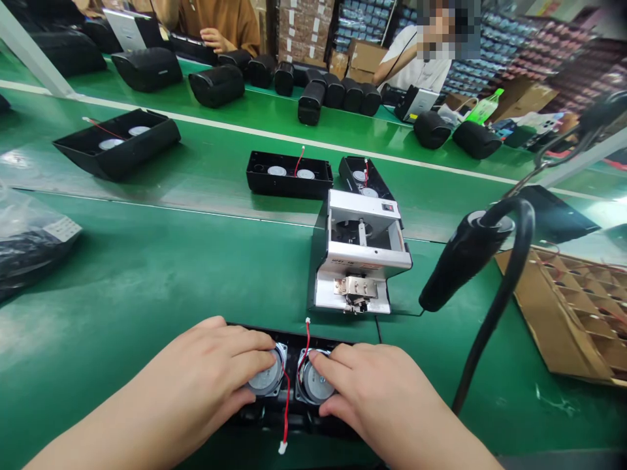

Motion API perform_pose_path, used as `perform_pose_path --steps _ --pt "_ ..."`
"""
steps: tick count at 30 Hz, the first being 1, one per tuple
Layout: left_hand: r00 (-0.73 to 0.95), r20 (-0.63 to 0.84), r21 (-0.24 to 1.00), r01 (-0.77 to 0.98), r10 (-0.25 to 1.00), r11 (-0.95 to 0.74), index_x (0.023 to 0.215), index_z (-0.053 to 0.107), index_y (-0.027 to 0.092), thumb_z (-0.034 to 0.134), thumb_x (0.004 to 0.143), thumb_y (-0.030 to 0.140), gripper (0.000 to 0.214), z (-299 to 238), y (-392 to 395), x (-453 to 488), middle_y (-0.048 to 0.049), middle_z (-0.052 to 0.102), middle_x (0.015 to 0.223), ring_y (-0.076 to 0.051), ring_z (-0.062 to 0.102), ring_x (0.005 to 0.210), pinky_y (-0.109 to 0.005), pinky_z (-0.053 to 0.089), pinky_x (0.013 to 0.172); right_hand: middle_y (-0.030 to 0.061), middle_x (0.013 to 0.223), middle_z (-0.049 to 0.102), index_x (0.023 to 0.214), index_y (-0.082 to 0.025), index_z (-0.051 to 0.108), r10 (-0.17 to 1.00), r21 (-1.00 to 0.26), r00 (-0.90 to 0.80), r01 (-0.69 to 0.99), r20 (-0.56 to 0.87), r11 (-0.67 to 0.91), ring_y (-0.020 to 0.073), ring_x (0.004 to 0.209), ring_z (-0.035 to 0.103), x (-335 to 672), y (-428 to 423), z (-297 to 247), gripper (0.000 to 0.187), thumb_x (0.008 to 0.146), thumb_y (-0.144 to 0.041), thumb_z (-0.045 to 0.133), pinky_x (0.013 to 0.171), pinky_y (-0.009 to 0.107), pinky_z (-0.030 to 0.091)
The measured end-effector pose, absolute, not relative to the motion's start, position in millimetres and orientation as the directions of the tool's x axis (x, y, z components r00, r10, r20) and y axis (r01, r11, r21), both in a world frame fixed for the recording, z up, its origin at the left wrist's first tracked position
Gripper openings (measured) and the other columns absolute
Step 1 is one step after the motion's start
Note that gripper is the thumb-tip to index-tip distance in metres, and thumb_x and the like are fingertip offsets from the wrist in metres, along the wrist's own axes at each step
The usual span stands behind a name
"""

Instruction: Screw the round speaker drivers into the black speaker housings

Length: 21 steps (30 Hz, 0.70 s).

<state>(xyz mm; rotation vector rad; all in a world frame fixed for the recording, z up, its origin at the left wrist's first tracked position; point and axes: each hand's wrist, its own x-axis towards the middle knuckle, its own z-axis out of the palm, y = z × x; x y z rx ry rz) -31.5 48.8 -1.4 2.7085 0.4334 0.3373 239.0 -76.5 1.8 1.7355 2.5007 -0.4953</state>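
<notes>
A black speaker housing (294, 339) lies at the near edge of the green table, mostly under my hands. Two round silver speaker drivers sit side by side in it. My left hand (215, 365) rests on the left driver (264, 378), fingers curled round its rim. My right hand (372, 385) lies on the right driver (316, 385), fingers pressed on its edge. A red wire (287, 405) with a white plug runs between the two drivers and hangs toward me.
A grey screw feeder (360, 254) stands just beyond the housing. A black electric screwdriver (460, 258) hangs at right on a thick cable. A cardboard divider tray (573, 313) lies far right. More open housings (289, 173) ride the conveyor; two people work across it.
</notes>
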Motion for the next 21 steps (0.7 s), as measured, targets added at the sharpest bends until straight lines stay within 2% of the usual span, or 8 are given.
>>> perform_pose_path --steps 7,10,13,16,18,21 --pt "0.921 0.211 0.362 0.236 0.326 -0.902 0.125 0.074 0.029 0.052 0.112 0.014 0.03 -5 48 -33 0.005 0.086 0.123 -0.017 0.083 0.102 -0.038 0.052 0.085 -0.0014 0.098 0.079 0.126 -0.022 0.074 0.896 -0.216 -0.386 0.915 -0.219 0.341 0.0268 0.077 0.077 236 -73 3 0.045 0.095 -0.05 0.093 0.061 0.043 0.053" --pt "0.923 0.196 0.356 0.247 0.331 -0.901 0.124 0.074 0.03 0.054 0.11 0.013 0.03 -4 49 -32 0.0051 0.087 0.124 -0.017 0.083 0.102 -0.038 0.052 0.086 -0.0012 0.093 0.077 0.129 -0.019 0.076 0.91 -0.192 -0.399 0.907 -0.111 0.375 0.0253 0.073 0.073 237 -81 2 0.048 0.095 -0.047 0.095 0.058 0.043 0.05" --pt "0.923 0.187 0.353 0.256 0.336 -0.9 0.125 0.075 0.031 0.054 0.109 0.011 0.033 -3 49 -31 0.0062 0.087 0.123 -0.017 0.084 0.101 -0.04 0.051 0.088 -0.0004 0.085 0.075 0.135 -0.013 0.076 0.913 -0.081 -0.406 0.909 0.049 0.408 0.0245 0.068 0.068 232 -86 0 0.049 0.094 -0.034 0.093 0.055 0.043 0.045" --pt "0.922 0.177 0.359 0.265 0.344 -0.895 0.126 0.075 0.032 0.057 0.108 0.012 0.033 -6 46 -32 0.0062 0.087 0.123 -0.018 0.084 0.102 -0.04 0.05 0.09 0.0004 0.083 0.072 0.131 -0.013 0.078 0.917 -0.021 -0.392 0.918 0.077 0.395 0.024 0.065 0.065 222 -85 3 0.049 0.087 -0.027 0.096 0.053 0.043 0.042" --pt "0.914 0.172 0.378 0.283 0.367 -0.881 0.126 0.075 0.031 0.058 0.107 0.013 0.032 -9 45 -34 0.0047 0.086 0.125 -0.019 0.083 0.104 -0.04 0.049 0.091 0.0013 0.086 0.072 0.13 -0.013 0.078 0.912 -0.051 -0.4 0.913 0.091 0.405 0.0243 0.067 0.066 222 -88 9 0.053 0.086 -0.035 0.099 0.053 0.042 0.045" --pt "0.913 0.152 0.386 0.297 0.378 -0.873 0.126 0.076 0.031 0.06 0.106 0.012 0.032 -10 44 -37 0.0024 0.086 0.128 -0.02 0.082 0.108 -0.039 0.049 0.092 0.001 0.083 0.072 0.136 -0.019 0.073 0.894 -0.179 -0.37 0.89 0.254 0.42 0.0241 0.066 0.066 249 -111 22 0.044 0.103 -0.047 0.084 0.054 0.041 0.047"
